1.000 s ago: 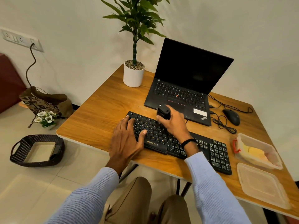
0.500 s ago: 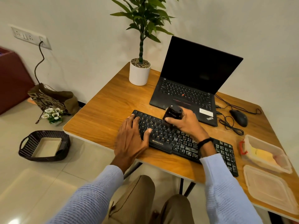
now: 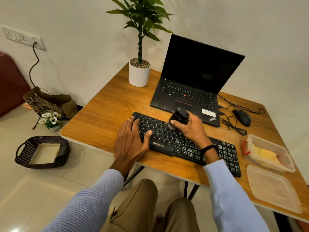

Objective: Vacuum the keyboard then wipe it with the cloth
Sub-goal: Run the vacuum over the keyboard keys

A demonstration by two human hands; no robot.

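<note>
Vacuuming: right hand (image 3: 190, 131) is gripping vacuum (image 3: 179, 116) over keyboard (image 3: 164, 138); left hand (image 3: 130, 144) is pressing flat. Dusty right-end keys likely next.

Bare table (image 3: 103, 114) lies open left of the keyboard (image 3: 163, 137); the laptop (image 3: 187, 94) stands just behind, tubs (image 3: 270, 186) and cables (image 3: 234, 126) crowd the right.

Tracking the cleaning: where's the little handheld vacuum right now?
In the head view, the black handheld vacuum is gripped in the right hand over the middle of the keyboard, just in front of the laptop.
</note>
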